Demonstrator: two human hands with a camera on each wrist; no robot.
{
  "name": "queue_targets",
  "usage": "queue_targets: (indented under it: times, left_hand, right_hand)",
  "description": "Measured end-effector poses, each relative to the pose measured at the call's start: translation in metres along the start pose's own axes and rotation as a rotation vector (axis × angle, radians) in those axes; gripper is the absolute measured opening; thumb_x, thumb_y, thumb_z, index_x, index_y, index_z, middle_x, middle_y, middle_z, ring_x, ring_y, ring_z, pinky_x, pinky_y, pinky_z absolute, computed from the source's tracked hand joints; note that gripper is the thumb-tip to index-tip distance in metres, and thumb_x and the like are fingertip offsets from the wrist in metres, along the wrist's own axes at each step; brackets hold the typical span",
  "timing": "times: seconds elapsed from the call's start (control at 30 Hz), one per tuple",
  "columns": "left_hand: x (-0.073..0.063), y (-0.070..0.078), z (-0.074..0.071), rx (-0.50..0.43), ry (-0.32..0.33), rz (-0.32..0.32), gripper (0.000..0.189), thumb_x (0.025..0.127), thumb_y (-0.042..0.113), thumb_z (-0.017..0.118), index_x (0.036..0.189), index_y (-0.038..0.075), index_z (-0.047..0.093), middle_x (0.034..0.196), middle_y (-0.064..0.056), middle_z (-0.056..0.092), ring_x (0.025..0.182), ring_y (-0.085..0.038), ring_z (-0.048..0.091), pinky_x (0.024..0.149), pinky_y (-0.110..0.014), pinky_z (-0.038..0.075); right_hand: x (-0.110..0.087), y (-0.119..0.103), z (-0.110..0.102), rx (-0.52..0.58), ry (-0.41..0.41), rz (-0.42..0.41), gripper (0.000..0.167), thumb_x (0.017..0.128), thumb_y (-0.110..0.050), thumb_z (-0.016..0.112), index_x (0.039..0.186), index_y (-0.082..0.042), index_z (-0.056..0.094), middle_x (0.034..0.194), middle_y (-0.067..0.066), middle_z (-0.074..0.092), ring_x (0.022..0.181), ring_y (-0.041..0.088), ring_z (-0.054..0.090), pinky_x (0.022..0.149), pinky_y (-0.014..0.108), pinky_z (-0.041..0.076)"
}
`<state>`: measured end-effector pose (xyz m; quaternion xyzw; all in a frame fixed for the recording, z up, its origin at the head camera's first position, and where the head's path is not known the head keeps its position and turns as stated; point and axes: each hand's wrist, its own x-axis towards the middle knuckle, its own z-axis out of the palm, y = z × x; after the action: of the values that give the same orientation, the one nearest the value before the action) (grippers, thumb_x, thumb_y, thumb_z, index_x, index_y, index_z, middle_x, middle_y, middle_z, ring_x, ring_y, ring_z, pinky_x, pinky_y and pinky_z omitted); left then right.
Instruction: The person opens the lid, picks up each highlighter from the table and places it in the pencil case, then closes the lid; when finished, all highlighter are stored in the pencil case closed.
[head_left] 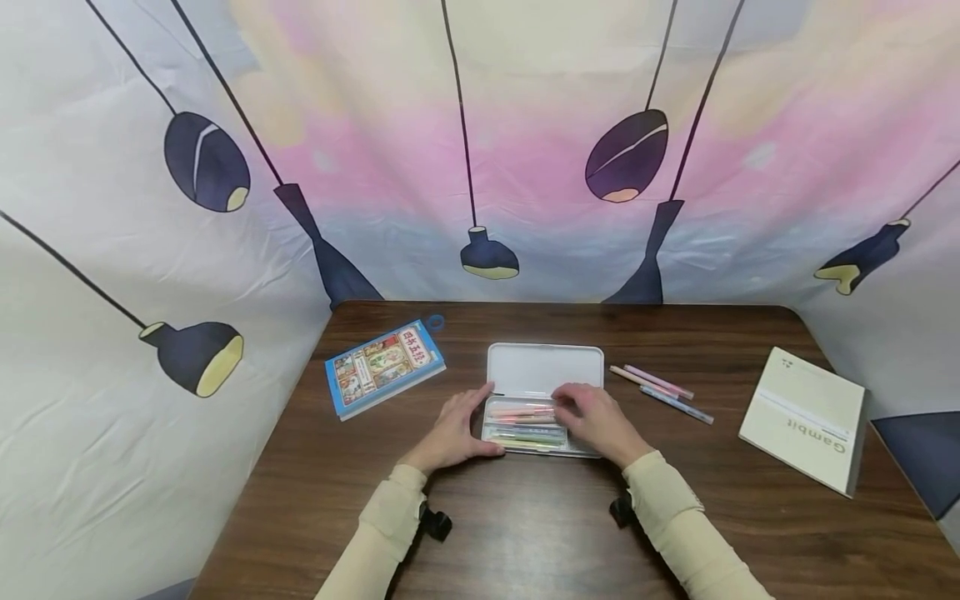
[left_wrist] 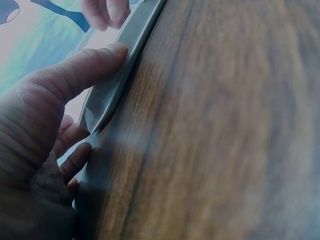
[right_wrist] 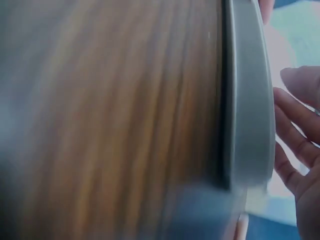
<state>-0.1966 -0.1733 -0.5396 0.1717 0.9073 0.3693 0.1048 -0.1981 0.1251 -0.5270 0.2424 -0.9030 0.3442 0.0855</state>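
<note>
A white hinged pen case (head_left: 582, 447) lies on the table with its lid (head_left: 545, 367) raised at the back. Pink and orange pens (head_left: 517, 414) lie in its rear part, green and yellow ones (head_left: 517, 439) in front. My left hand (head_left: 454, 432) holds the case's left end, thumb on the front rim and fingers along the side; the left wrist view shows this thumb (left_wrist: 95, 67) on the edge. Over the case's right part is my right hand (head_left: 596, 421), its fingertips near the pens' ends. In the right wrist view its fingers (right_wrist: 297, 130) are loosely bent, with nothing visible between them.
Several loose pens (head_left: 675, 403) lie right of the case on the wooden table (head_left: 525, 533). A blue-edged book (head_left: 386, 367) lies at the left, with a blue ring (head_left: 436, 322) behind it. A cream notebook (head_left: 802, 421) is at the right. A printed cloth (head_left: 555, 167) hangs behind.
</note>
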Motion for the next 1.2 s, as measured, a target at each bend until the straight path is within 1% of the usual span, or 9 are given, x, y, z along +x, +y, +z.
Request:
queue_targets:
  times: [0.07,0.2,0.4,0.53,0.63,0.77,0.97,1.1,1.2]
  left_hand:
    - [0.000,0.000,0.000,0.006,0.000,-0.002,0.115,0.075,0.049,0.094,0.168,0.028,0.031,0.167,-0.016,0.038,0.157,-0.044,0.021,0.123,-0.069,0.021]
    - [0.000,0.001,0.000,0.009,-0.002,0.001,0.115,0.075,0.049,0.094,0.168,0.028,0.031,0.167,-0.016,0.038,0.157,-0.045,0.020,0.123,-0.070,0.020]
    - [0.001,0.001,0.002,-0.010,0.003,0.010,0.115,0.075,0.048,0.094,0.168,0.028,0.031,0.168,-0.015,0.037,0.157,-0.044,0.020,0.122,-0.071,0.020]
    - [0.002,0.000,0.002,-0.002,0.007,0.026,0.114,0.075,0.048,0.094,0.168,0.026,0.032,0.166,-0.014,0.040,0.154,-0.042,0.026,0.122,-0.068,0.025]
    - [0.001,0.000,0.001,0.000,0.009,0.023,0.114,0.075,0.048,0.094,0.168,0.025,0.033,0.165,-0.014,0.041,0.153,-0.042,0.028,0.121,-0.068,0.026]
    - [-0.001,-0.001,-0.002,-0.008,0.010,0.006,0.114,0.074,0.047,0.095,0.167,0.027,0.033,0.166,-0.015,0.040,0.154,-0.043,0.027,0.120,-0.070,0.026]
    - [0.001,-0.005,-0.001,0.013,0.007,0.003,0.115,0.074,0.049,0.095,0.168,0.029,0.031,0.165,-0.013,0.041,0.153,-0.040,0.028,0.121,-0.068,0.027]
    - [0.002,-0.004,-0.001,0.014,0.005,0.008,0.115,0.074,0.050,0.094,0.168,0.028,0.031,0.166,-0.013,0.041,0.154,-0.041,0.028,0.121,-0.069,0.026]
    - [0.002,-0.003,-0.001,0.004,0.010,0.018,0.114,0.074,0.049,0.094,0.167,0.027,0.032,0.165,-0.015,0.042,0.153,-0.043,0.028,0.120,-0.071,0.026]
  right_hand:
    - [-0.007,0.007,-0.006,0.013,0.052,0.014,0.020,0.092,-0.007,0.080,0.112,-0.004,0.076,0.105,0.007,0.076,0.097,0.023,0.071,0.086,0.048,0.059]
    - [-0.022,0.023,-0.024,-0.012,0.132,0.045,0.022,0.090,-0.005,0.082,0.110,-0.003,0.075,0.101,0.007,0.075,0.091,0.022,0.071,0.081,0.047,0.059]
    - [-0.049,0.056,-0.064,-0.088,0.193,0.155,0.029,0.088,-0.002,0.082,0.115,0.002,0.072,0.110,0.020,0.075,0.101,0.039,0.071,0.091,0.059,0.056]
    - [-0.071,0.076,-0.087,-0.131,0.241,0.251,0.035,0.087,-0.003,0.084,0.119,0.002,0.070,0.114,0.026,0.072,0.103,0.046,0.069,0.090,0.064,0.052]
    - [-0.085,0.084,-0.100,-0.133,0.260,0.307,0.039,0.086,-0.003,0.085,0.121,0.002,0.069,0.114,0.029,0.070,0.104,0.048,0.066,0.089,0.065,0.050]
    - [-0.096,0.092,-0.106,-0.120,0.249,0.352,0.040,0.087,-0.002,0.083,0.122,0.003,0.067,0.116,0.029,0.069,0.106,0.048,0.066,0.090,0.065,0.049]
    - [-0.100,0.098,-0.105,-0.095,0.226,0.388,0.039,0.088,-0.001,0.082,0.123,0.004,0.067,0.117,0.029,0.069,0.107,0.047,0.066,0.091,0.064,0.050]
    - [-0.102,0.099,-0.103,-0.091,0.220,0.404,0.038,0.087,0.000,0.082,0.121,0.005,0.067,0.113,0.028,0.071,0.105,0.046,0.067,0.091,0.063,0.050]
    - [-0.104,0.099,-0.102,-0.101,0.230,0.399,0.038,0.086,0.001,0.083,0.120,0.005,0.067,0.109,0.027,0.072,0.101,0.045,0.069,0.089,0.062,0.051]
